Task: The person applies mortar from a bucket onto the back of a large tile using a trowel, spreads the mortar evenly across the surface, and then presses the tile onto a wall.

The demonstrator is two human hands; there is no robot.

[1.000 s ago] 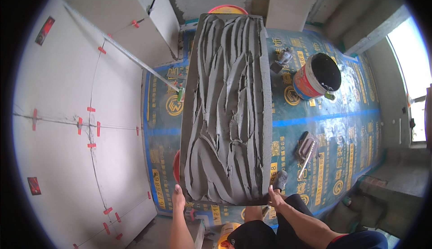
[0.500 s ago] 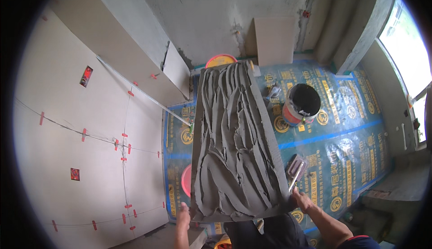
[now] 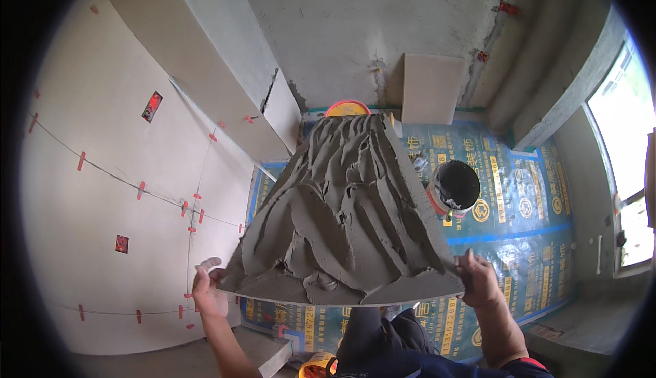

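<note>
A large rectangular tile stretches away in front of me, its near edge lifted close to my body. Thick grey tile adhesive covers its upper face in ridged, uneven strokes. My left hand is closed on the near left corner, the thumb raised by the edge and the other fingers partly hidden beneath. At the near right corner my right hand grips the tile, its fingertips tucked under. What supports the far end cannot be seen.
A bucket with dark contents stands right of the tile on the printed floor sheeting. Another tile leans on the back wall. Tiles with red spacers cover the left wall. A yellow bucket sits near my legs.
The tile's near edge has risen toward me and looks wider. Both hands moved up and outward with it. My view has tilted, so the room sits lower in the picture.
</note>
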